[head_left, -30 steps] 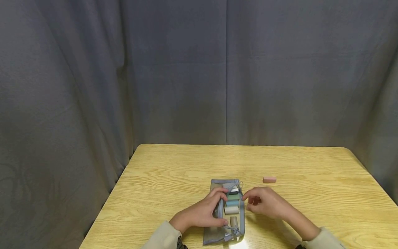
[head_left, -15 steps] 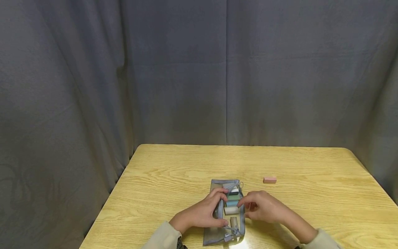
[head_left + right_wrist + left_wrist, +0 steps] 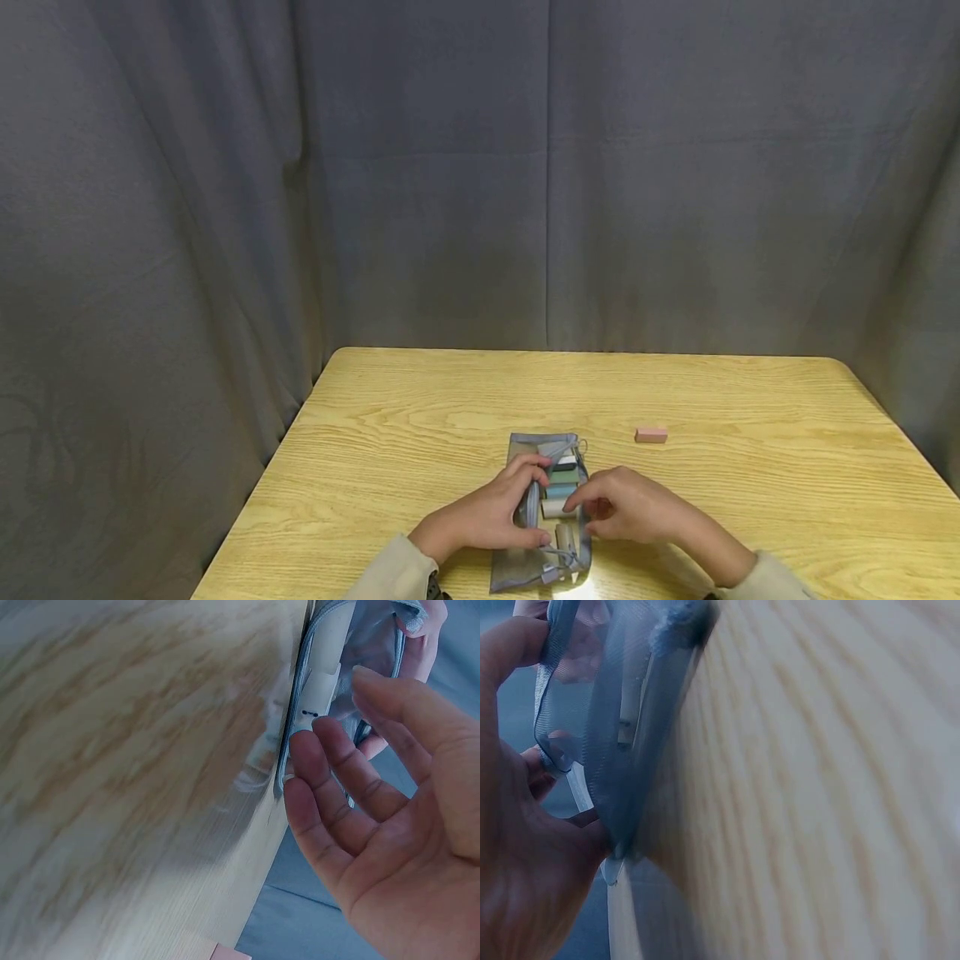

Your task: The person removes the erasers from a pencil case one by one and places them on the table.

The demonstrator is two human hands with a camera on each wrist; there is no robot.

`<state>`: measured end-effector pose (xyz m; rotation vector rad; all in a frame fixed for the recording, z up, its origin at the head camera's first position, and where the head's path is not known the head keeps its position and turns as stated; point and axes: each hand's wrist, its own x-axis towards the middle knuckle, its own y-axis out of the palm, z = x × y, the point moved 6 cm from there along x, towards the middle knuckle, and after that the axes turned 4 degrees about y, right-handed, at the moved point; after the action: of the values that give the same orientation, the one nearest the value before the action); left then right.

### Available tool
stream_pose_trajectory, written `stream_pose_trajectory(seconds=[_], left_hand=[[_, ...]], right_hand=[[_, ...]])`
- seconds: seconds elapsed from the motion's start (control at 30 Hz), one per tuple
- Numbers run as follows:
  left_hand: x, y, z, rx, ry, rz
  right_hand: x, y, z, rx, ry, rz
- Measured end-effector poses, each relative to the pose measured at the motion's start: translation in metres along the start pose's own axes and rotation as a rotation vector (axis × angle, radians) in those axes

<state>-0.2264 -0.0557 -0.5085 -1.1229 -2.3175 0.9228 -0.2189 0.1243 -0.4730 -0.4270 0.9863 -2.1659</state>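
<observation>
A see-through mesh zip pouch (image 3: 512, 568) with grey-blue trim lies on the table, its zip side open. My left hand (image 3: 487, 510) grips the zip edge, thumb near and fingers far, which the left wrist view also shows. Inside the pouch are small blocks that look like erasers: a whitish block (image 3: 552, 509), a blue block (image 3: 558, 492), a green block (image 3: 564, 477), and a beige block (image 3: 564, 536) lying crosswise nearer me. My right hand (image 3: 637, 505) reaches over the pouch's right rim, fingertips by the whitish block. The right wrist view shows its fingers loosely bent, thumb apart, nothing held.
A pink block (image 3: 651, 435) lies by itself on the wooden table (image 3: 420, 392), beyond my right hand. Dark grey curtains (image 3: 435, 183) hang behind the table and at both sides. A cord loop sticks out at the pouch's far corner.
My right hand has moved left and toward me, from the pouch's right edge to above the whitish block. The left hand and pouch stay in place.
</observation>
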Motion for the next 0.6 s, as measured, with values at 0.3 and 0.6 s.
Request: stream_pose_trajectory(seconds=[0.3, 0.6], left_hand=[[0.000, -0.001, 0.000, -0.016, 0.003, -0.007], [-0.001, 0.000, 0.001, -0.020, -0.007, -0.005]], right_hand=[[0.004, 0.005, 0.004, -0.026, -0.023, 0.020], [0.008, 0.011, 0.005, -0.061, -0.003, 0.049]])
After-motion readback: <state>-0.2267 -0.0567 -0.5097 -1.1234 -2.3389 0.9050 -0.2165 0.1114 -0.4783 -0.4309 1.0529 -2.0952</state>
